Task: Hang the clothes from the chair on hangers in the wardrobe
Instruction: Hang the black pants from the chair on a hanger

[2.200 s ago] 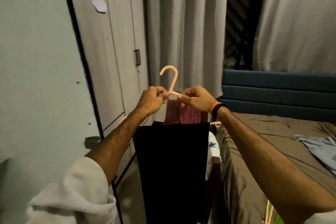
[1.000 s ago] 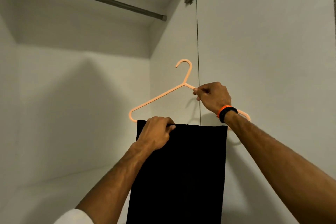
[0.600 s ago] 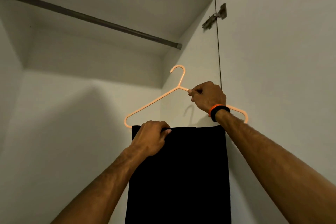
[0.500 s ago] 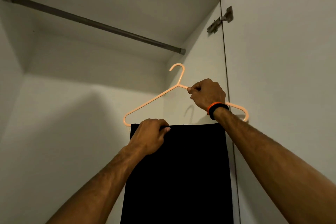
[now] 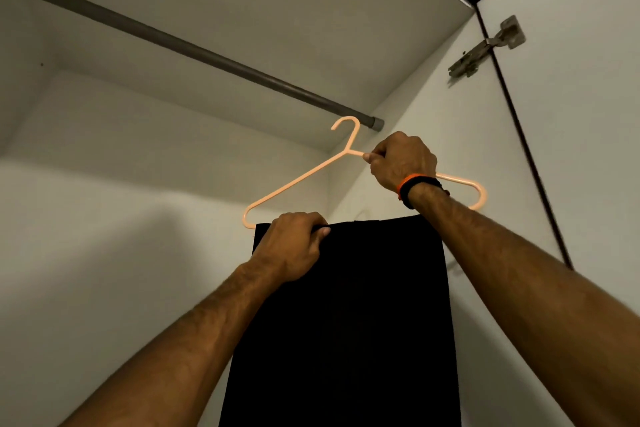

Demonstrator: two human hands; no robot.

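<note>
Both arms reach up into the wardrobe, hands apart. The right hand (image 5: 403,159), just right of centre frame, pinches the peach hanger (image 5: 298,182) on its upper arm beside the neck; an orange-and-black wristband (image 5: 414,188) circles that wrist. Lower and to the left, the left hand (image 5: 294,244) curls over the top fold of the black garment (image 5: 349,322), which drapes over the hanger's bottom bar and hangs straight down to the bottom edge. The hook sits just beneath the right end of the dark rail (image 5: 194,50), which runs from upper left toward centre; whether they touch is unclear. At upper right, a metal hinge (image 5: 485,48) joins the open door (image 5: 581,114) to the wardrobe side.
</note>
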